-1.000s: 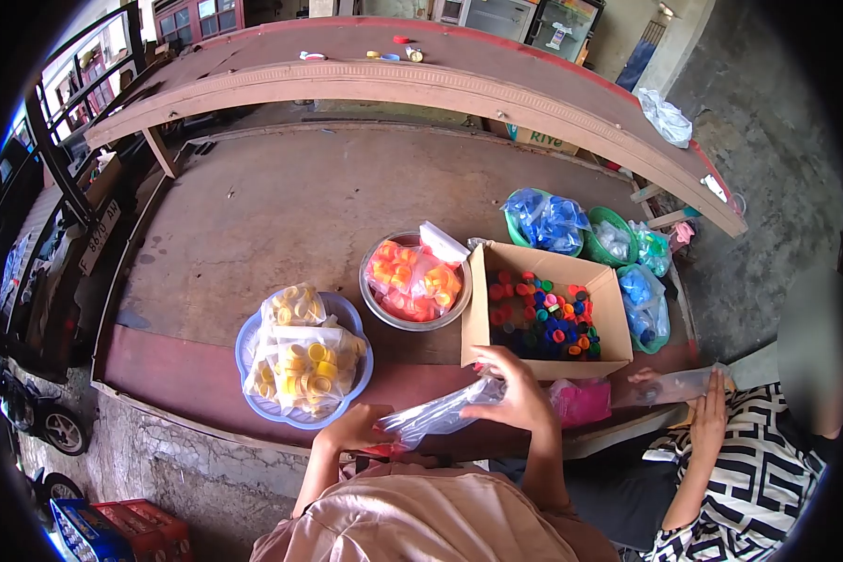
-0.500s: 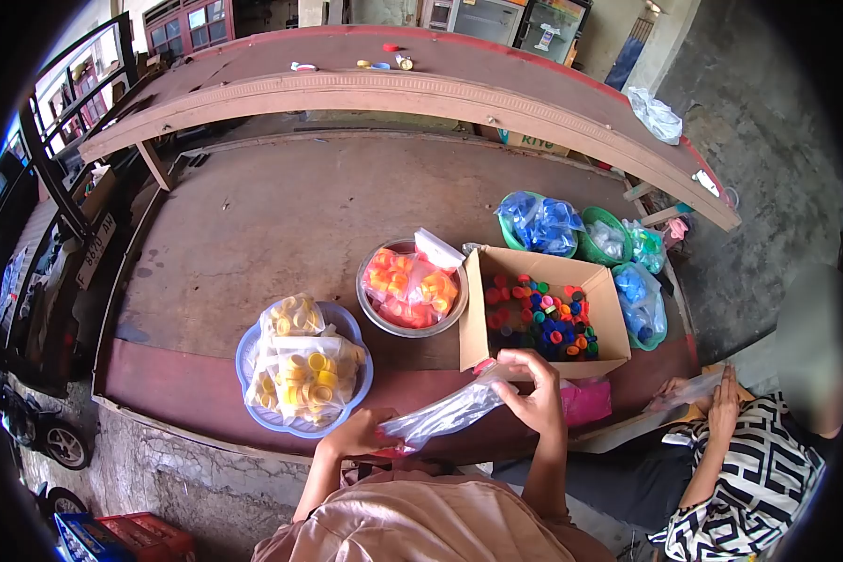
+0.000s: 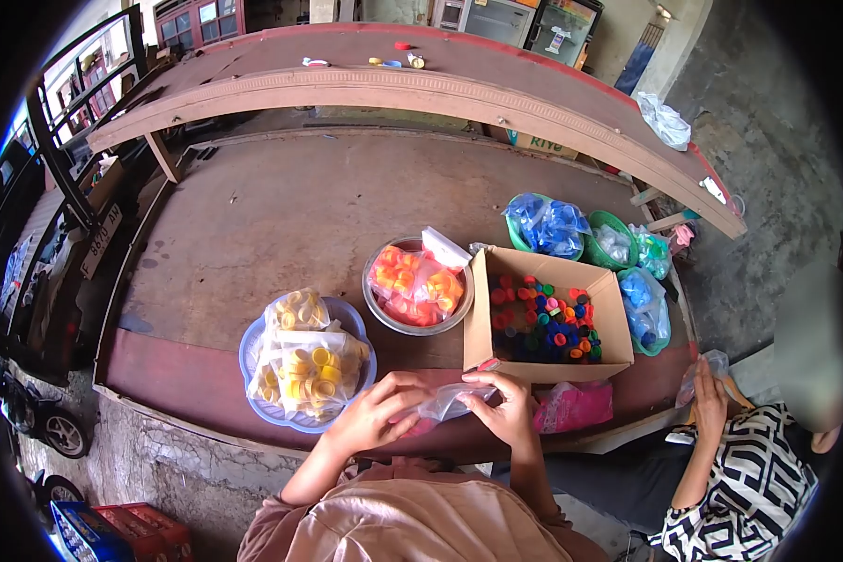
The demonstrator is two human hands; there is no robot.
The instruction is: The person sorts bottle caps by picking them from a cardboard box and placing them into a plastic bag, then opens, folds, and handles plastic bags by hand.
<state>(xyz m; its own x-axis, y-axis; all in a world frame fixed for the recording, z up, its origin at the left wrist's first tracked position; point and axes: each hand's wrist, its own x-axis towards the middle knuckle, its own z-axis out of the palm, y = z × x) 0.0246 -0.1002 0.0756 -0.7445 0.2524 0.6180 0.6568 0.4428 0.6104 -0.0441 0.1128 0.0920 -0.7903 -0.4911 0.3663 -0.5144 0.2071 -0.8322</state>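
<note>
A clear plastic bag [image 3: 448, 401] is stretched between my two hands over the table's front edge. My left hand [image 3: 381, 412] is closed on its left end, and my right hand [image 3: 504, 408] pinches the other end. Left of them sits a blue basket [image 3: 249, 361] with bagged yellow and cream caps [image 3: 311, 377]. Beyond my hands a metal bowl [image 3: 421, 329] holds bagged orange and red caps [image 3: 412, 281]. An open cardboard box [image 3: 590, 372] with loose caps in many colours [image 3: 557, 323] stands right of the bowl. A pink plastic packet [image 3: 576, 406] lies near my right hand.
Green baskets [image 3: 635, 245] with bagged blue and clear items stand behind and right of the box. A raised shelf [image 3: 347, 84] spans the table's far side. At the right, another person's hand [image 3: 710, 398] holds a clear bag [image 3: 688, 386].
My hands have come closer together, and the bag between them is now less stretched. My left hand has risen and moved right. The other person's hand has shifted slightly left.
</note>
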